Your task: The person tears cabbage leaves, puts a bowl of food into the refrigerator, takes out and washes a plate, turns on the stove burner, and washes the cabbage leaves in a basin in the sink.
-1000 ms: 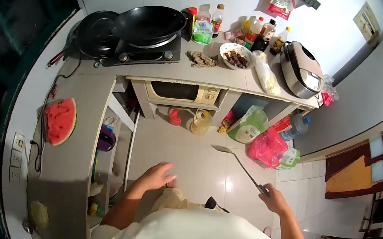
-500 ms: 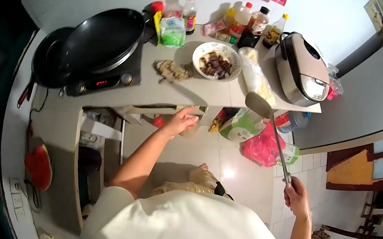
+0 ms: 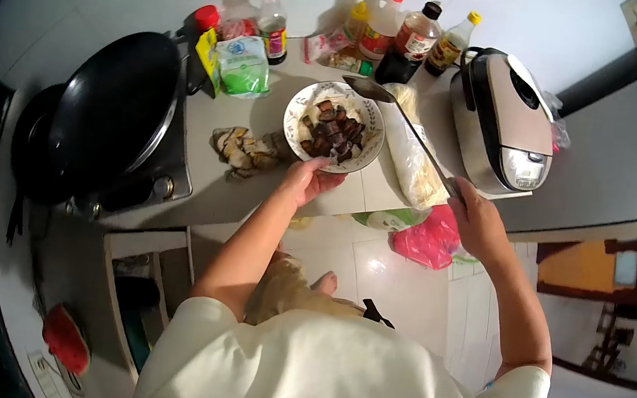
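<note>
My left hand (image 3: 311, 182) grips the near rim of a white patterned bowl (image 3: 292, 132), thumb on the rim and fingers beneath. Dark brown chunks of food (image 3: 333, 133) lie in the bowl; whether it rests on the counter I cannot tell. My right hand (image 3: 478, 221) is closed round the handle of a metal spatula (image 3: 417, 134). Its blade is held over the bowl's far right edge, above a long clear bag of pale food (image 3: 413, 159). A crumpled, stained cloth (image 3: 240, 150) lies left of the bowl.
A black wok (image 3: 108, 100) sits on the induction cooker (image 3: 165, 187) at left. Sauce bottles (image 3: 413, 45) and a green-white packet (image 3: 243, 66) line the wall. A rice cooker (image 3: 500, 123) stands at right. Below are a pink bag (image 3: 427, 239) and an open drawer (image 3: 150, 239).
My left hand has reached up from below the counter edge and taken hold of the bowl. The right hand has brought the spatula up and left, toward the bowl. The view has shifted.
</note>
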Demonstrator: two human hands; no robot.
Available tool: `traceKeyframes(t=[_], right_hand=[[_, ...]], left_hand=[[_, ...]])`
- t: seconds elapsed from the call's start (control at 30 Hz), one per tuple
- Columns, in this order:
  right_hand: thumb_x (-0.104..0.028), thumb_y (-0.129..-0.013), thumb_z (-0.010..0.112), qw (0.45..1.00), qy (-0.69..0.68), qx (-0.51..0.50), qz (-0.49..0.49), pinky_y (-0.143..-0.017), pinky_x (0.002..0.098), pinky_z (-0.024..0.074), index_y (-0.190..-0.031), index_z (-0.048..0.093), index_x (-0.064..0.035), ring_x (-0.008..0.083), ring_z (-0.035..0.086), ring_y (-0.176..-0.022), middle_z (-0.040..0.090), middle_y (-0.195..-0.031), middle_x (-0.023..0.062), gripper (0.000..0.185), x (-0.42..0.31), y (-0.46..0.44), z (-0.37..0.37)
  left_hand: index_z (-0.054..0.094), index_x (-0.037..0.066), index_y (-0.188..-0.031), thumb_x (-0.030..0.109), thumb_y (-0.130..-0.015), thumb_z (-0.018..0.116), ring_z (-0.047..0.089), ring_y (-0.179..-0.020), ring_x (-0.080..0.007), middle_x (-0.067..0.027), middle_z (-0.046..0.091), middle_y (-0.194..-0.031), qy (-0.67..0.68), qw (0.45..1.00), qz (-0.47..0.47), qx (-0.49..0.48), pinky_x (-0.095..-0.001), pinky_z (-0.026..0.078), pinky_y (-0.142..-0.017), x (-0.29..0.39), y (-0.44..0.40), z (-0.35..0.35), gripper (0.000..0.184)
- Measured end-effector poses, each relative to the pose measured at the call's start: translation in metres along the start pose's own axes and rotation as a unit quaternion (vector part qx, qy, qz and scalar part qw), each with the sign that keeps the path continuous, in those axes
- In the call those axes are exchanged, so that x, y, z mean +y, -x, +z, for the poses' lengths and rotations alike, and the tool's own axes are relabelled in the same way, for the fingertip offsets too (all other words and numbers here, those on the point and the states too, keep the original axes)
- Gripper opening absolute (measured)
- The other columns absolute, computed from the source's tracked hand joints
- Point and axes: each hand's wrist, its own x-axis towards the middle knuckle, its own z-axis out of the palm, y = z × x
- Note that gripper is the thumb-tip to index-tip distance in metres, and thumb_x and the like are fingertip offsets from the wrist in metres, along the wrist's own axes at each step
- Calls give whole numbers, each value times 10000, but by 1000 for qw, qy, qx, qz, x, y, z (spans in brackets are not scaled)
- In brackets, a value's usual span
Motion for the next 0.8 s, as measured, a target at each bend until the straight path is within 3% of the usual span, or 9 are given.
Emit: traceKeyframes(t=[0.07,0.2,0.33,0.63,0.67,0.8], right_hand=[[-180,-842,481,999,29,9,12,-656,443,422,-1079,451,-38,403,541,-777,573,-825,238,278,-8,-10,5],[-187,-850,459,995,95,-14,32,-632,450,436,-1050,453,-45,396,560,-710,586,-743,209,245,-23,-22,17],[-213,-872,392,968,214,-63,117,-601,468,449,-1015,432,-50,390,568,-671,582,-703,202,220,-25,-20,43],[-197,-865,441,959,43,-157,230,-644,470,424,-969,358,23,465,524,-721,528,-737,317,257,-50,-4,75],[-202,-864,447,972,54,-136,183,-532,435,440,-945,348,-4,385,550,-582,530,-652,240,236,-44,1,82],[-189,-862,445,917,-86,-195,338,-383,327,406,-902,334,-54,183,473,-445,445,-585,93,180,-73,-3,85]], left_hand=[[358,-135,-1105,23,-812,417,556,-928,-329,-229,508,-1047,27,999,39,-20,-414,495,-818,-3,-6,3,338],[339,-95,-1149,-16,-776,390,535,-971,-313,-207,470,-1118,46,995,76,-53,-409,490,-840,-1,-2,10,385],[344,-52,-1174,-18,-771,387,540,-971,-295,-180,478,-1123,74,993,80,-34,-414,492,-835,-8,-6,9,406],[403,-70,-1112,-35,-751,384,545,-963,-295,-178,494,-1088,109,988,109,-23,-404,501,-817,-22,-11,11,363],[416,-74,-1096,-36,-748,385,548,-958,-295,-178,502,-1074,117,987,105,-26,-402,503,-814,-22,-11,10,351],[468,-71,-1029,-42,-746,394,573,-888,-267,-163,538,-1007,123,988,89,7,-371,528,-741,-23,-13,7,294]])
